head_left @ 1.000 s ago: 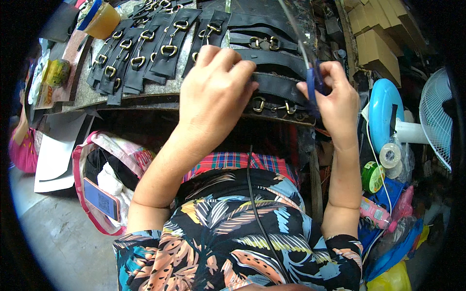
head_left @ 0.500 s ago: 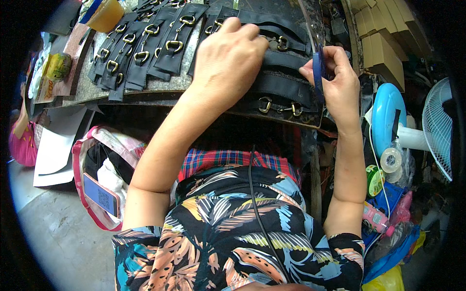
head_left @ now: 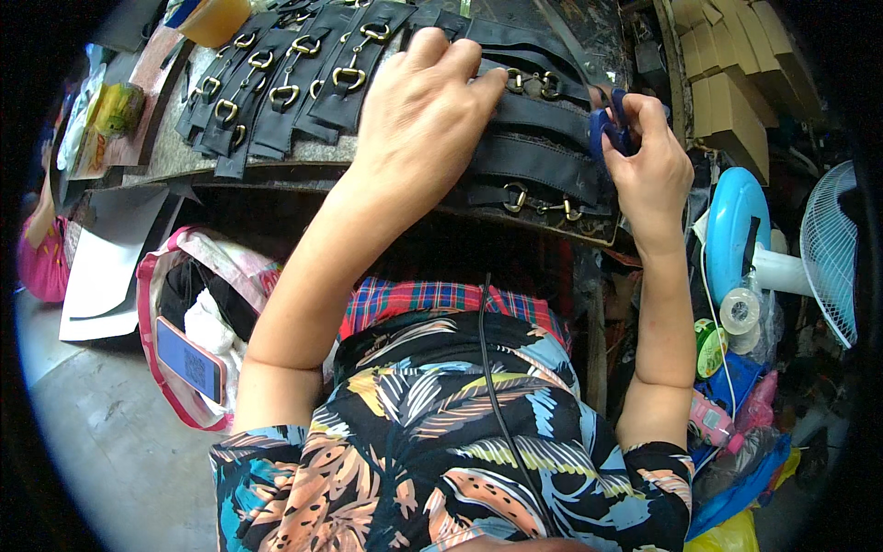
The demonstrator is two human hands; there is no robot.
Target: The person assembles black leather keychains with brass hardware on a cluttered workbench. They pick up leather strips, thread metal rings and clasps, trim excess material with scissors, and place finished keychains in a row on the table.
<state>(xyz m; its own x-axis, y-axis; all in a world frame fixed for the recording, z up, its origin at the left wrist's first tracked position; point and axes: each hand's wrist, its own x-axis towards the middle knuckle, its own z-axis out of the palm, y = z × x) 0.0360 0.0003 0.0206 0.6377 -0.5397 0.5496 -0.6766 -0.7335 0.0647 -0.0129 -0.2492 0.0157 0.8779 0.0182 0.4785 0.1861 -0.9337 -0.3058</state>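
Blue-handled scissors (head_left: pixel 602 134) are in my right hand (head_left: pixel 653 175), its fingers in the handle loops. The long blades point away and to the left, over the black straps. My left hand (head_left: pixel 418 120) is closed, its fingers curled over a black leather strap (head_left: pixel 544 115) with the thumb near a brass-coloured bit-shaped buckle (head_left: pixel 529 83); the fingertips are mostly hidden. Nearer the table edge lies another black strap (head_left: pixel 533 166), and below it one more buckle (head_left: pixel 543 202). Left of my left hand several buckled black straps (head_left: pixel 285 92) lie side by side.
The straps rest on a worktable (head_left: pixel 322 158). An orange-yellow tub (head_left: pixel 216 20) stands at the far left. Cardboard boxes (head_left: pixel 731 115) and a blue and white fan (head_left: pixel 736 230) are on the right. A pink-edged bag (head_left: pixel 152 368) with a phone (head_left: pixel 190 360) sits lower left.
The scissors have turned: their handle loops now stand apart and the blades point further left. My left hand has shifted slightly left. The view has moved a little.
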